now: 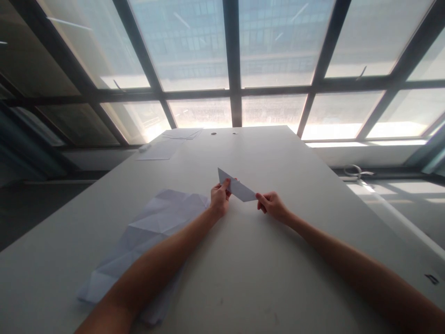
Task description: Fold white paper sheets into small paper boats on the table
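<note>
Nothing to read out right now: no letters or numbers legible on the folded paper point(240, 189) at the centre, the creased sheet point(162, 215) at lower left or the papers point(158, 150) left of centre; the dark mark point(431, 279) at lower right is too small to make out.

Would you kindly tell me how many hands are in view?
2: the left hand holds the folded paper near its left end; the right hand is at its right corner.
</note>
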`<state>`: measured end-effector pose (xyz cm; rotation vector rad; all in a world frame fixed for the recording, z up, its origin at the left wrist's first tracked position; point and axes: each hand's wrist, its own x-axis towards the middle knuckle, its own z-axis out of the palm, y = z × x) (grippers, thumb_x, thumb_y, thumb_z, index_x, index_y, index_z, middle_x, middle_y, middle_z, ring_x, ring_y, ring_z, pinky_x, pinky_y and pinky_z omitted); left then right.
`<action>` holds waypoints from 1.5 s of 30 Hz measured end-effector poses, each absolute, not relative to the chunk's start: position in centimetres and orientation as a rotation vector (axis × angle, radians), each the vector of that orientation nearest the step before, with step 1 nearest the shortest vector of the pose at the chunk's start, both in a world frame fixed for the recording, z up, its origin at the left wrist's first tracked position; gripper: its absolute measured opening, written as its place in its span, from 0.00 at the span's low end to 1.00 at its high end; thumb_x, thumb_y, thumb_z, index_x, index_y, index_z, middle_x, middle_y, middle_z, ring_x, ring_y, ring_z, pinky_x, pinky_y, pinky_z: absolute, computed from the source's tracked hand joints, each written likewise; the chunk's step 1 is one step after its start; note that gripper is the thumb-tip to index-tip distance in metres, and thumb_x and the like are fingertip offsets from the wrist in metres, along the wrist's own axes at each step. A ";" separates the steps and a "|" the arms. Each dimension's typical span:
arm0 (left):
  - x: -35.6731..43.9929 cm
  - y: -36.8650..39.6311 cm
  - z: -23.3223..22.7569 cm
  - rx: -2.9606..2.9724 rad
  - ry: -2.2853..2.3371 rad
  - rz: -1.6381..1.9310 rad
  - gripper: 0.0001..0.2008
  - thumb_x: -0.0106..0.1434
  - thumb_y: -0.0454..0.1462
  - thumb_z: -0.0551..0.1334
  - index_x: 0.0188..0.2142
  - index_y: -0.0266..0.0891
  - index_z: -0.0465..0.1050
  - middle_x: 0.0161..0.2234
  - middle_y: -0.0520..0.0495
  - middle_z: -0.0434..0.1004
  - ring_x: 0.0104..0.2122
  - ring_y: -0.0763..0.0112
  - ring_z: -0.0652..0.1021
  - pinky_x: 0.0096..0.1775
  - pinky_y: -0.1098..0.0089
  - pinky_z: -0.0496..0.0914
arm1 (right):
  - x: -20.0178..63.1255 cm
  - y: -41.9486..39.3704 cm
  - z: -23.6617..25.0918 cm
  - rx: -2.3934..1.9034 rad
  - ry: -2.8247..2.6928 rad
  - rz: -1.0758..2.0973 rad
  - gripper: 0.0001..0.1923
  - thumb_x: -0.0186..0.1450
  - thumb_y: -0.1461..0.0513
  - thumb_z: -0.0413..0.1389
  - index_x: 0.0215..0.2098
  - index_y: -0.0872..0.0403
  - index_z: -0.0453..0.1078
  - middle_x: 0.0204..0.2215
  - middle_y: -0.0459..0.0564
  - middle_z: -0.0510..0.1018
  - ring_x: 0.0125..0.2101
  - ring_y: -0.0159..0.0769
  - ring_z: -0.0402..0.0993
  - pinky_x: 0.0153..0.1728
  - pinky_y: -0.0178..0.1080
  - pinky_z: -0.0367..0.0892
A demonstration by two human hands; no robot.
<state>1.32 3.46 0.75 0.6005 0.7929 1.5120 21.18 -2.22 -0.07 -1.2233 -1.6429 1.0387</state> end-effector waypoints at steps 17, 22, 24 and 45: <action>2.3 0.3 1.3 1.078 0.725 0.939 0.19 0.50 0.44 0.74 0.37 0.32 0.81 0.38 0.38 0.82 0.36 0.61 0.80 0.40 0.65 0.70 | 21.6 -2.7 1.1 -1.087 -1.892 1.157 0.26 0.60 0.45 0.54 0.17 0.54 0.55 0.17 0.40 0.53 0.20 0.26 0.48 0.21 0.33 0.43; 2.2 0.9 1.4 0.964 0.741 1.057 0.17 0.52 0.44 0.74 0.36 0.33 0.80 0.35 0.40 0.82 0.34 0.66 0.78 0.36 0.70 0.68 | 22.0 -3.0 1.7 -1.027 -1.992 1.261 0.25 0.60 0.48 0.55 0.17 0.53 0.51 0.17 0.39 0.50 0.20 0.25 0.45 0.21 0.33 0.42; 2.2 0.9 1.5 0.955 0.743 1.090 0.17 0.52 0.45 0.73 0.34 0.33 0.80 0.34 0.41 0.81 0.32 0.68 0.77 0.33 0.71 0.68 | 22.0 -3.1 2.1 -1.026 -2.017 1.298 0.25 0.60 0.48 0.55 0.17 0.53 0.51 0.17 0.39 0.50 0.20 0.25 0.45 0.21 0.33 0.42; 3.0 -0.2 1.3 1.600 0.836 1.186 0.12 0.57 0.41 0.70 0.39 0.39 0.78 0.46 0.41 0.74 0.39 0.67 0.78 0.39 0.70 0.72 | 21.4 -1.9 0.4 -1.258 -1.517 0.877 0.18 0.60 0.53 0.51 0.18 0.55 0.64 0.15 0.43 0.63 0.18 0.29 0.58 0.20 0.33 0.52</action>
